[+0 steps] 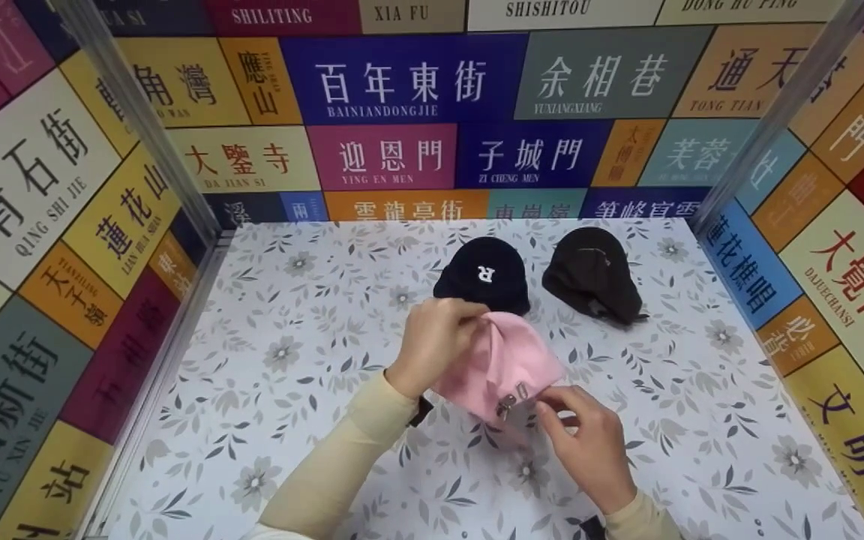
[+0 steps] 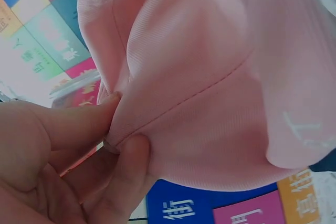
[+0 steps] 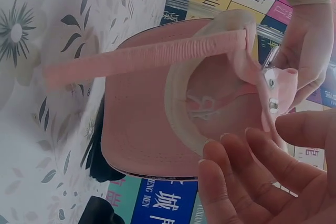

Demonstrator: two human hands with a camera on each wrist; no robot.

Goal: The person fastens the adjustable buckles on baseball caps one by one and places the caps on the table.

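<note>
Nearest me, pale sleeves (image 1: pixel 331 472) reach over the counter (image 1: pixel 252 405), whose white cover is printed with grey flowers and leaves. Farther back sit a brown cap (image 1: pixel 586 259) and, beside it, a black cap (image 1: pixel 469 262) with a white letter; neither is in a hand. Just on the near side of the black one, the pink cap (image 1: pixel 526 352) is held between two hands, its crown creased; I can't tell whether any of it rests on the counter. The left hand (image 1: pixel 432 345) pinches the crown at a seam, thumb against finger, while the right hand (image 1: pixel 586 439) pinches the back edge between thumb and fingertips. To my eye the work is at that edge, so the left grip should be steady but light, letting the crown open out rather than crumple. A long pink strap (image 3: pixel 157 56) hangs loose from the back, free of both hands; I'd want it flat and untwisted before any pulling. Small metal fittings (image 1: pixel 508 405) sit close to the right fingertips, and bracing the cloth right beside them should stop the edge from flopping.
</note>
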